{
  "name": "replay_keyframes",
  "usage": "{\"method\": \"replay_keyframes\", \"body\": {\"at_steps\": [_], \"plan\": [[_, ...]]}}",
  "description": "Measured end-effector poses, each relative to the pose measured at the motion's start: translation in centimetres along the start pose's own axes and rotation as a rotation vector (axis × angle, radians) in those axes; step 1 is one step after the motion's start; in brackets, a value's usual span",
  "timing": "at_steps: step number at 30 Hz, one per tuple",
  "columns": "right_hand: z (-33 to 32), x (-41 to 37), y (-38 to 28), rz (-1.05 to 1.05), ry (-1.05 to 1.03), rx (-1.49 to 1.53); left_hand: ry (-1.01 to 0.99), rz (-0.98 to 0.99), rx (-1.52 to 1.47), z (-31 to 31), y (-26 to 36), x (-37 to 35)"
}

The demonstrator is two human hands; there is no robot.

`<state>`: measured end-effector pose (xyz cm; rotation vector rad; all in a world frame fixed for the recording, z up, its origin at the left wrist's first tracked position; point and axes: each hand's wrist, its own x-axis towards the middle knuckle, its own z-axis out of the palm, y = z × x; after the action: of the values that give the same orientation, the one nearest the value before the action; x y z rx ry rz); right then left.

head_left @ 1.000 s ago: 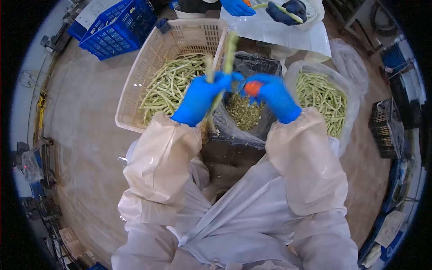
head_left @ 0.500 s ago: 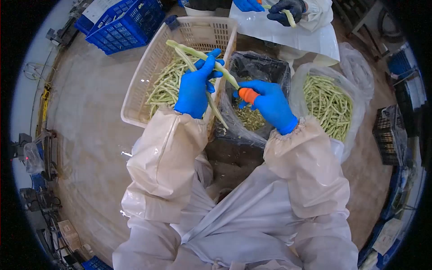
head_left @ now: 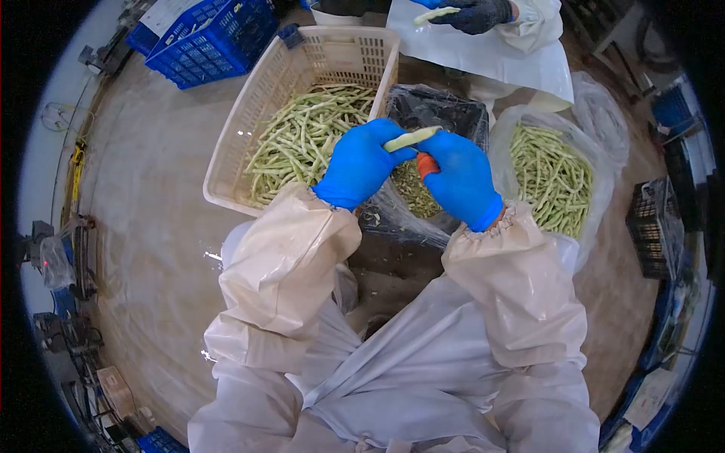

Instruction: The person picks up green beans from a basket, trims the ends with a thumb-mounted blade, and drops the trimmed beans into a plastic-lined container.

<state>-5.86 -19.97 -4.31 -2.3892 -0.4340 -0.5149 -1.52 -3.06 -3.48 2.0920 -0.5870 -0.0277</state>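
My left hand [head_left: 361, 162], in a blue glove, is closed around a pale green bean pod [head_left: 411, 138] that points right. The pod's right end reaches the fingers of my right hand [head_left: 459, 177], also gloved in blue. My right hand is closed on a small orange-handled tool [head_left: 427, 164]; its working end is mostly hidden near the pod. Beneath both hands, a black plastic-lined crate [head_left: 472, 113] contains small green trimmings [head_left: 414, 189]. To the left, loose bean pods [head_left: 302, 132] lie in a cream slotted crate [head_left: 226, 162].
A clear plastic bag [head_left: 604, 162] of bean pods stands on the right. Across from me, a person's dark-gloved hand [head_left: 477, 15] holds a pod over a white apron [head_left: 521, 72]. Blue crates [head_left: 215, 49] sit at upper left, and a black crate [head_left: 655, 226] at far right.
My hands have come together over the black crate. The long pods that stretched across my left hand no longer show at that length; a short pod end now sticks out.
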Motion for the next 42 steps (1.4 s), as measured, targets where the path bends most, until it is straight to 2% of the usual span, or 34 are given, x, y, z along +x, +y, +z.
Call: {"method": "replay_keyframes", "body": {"at_steps": [2,3,5,6,8,9,11,12,15,18,21,24,27,33,39,42], "plan": [[0.2,0.0,0.3,0.179,0.040,0.306,0.029,-0.031,0.053,-0.3,0.8,0.0],[0.2,0.0,0.5,0.269,0.060,0.457,0.039,-0.084,-0.136,-0.3,1.0,-0.1],[-2.2,1.0,-0.7,0.471,-0.046,0.769,0.060,-0.188,-0.515,-0.3,1.5,-0.1],[-3.0,1.3,-1.1,0.571,-0.103,0.925,0.124,-0.238,-0.522,-0.7,2.2,0.0],[-2.0,1.3,0.1,0.515,-0.151,0.822,0.248,-0.338,-0.534,-2.0,3.3,0.4],[-1.3,1.1,0.9,0.488,-0.168,0.771,0.347,-0.313,-0.535,-3.3,2.3,0.8],[-0.7,0.2,2.5,0.398,-0.094,0.226,0.590,-0.236,-0.574,-6.2,0.8,1.7],[-0.6,-0.2,3.4,0.345,-0.060,-0.044,0.647,-0.210,-0.573,-7.8,-0.5,1.9],[-0.9,-0.7,5.5,0.221,-0.014,-0.291,0.748,-0.212,-0.505,-10.2,-2.2,1.7],[-1.0,0.3,5.0,0.011,0.211,-0.277,0.618,-0.328,-0.443,-9.2,-2.3,1.6],[-0.8,0.9,2.8,0.123,0.221,0.157,0.344,-0.432,-0.497,-7.4,-0.2,2.0],[-1.4,1.5,1.4,-0.015,0.299,0.082,0.208,-0.246,-0.496,-4.1,-0.7,1.6],[-1.9,1.6,0.7,-0.015,0.319,0.108,0.070,-0.137,-0.226,-2.0,-1.1,1.3],[-2.0,1.5,0.8,-0.135,0.260,0.014,0.082,-0.057,0.011,-0.2,-0.7,0.3],[-1.9,0.9,0.6,-0.104,0.055,-0.150,0.030,-0.002,0.125,-0.3,0.2,-0.2],[-1.3,0.5,0.5,-0.117,0.066,-0.218,-0.014,0.024,0.127,-0.3,-0.3,-0.2]]}}
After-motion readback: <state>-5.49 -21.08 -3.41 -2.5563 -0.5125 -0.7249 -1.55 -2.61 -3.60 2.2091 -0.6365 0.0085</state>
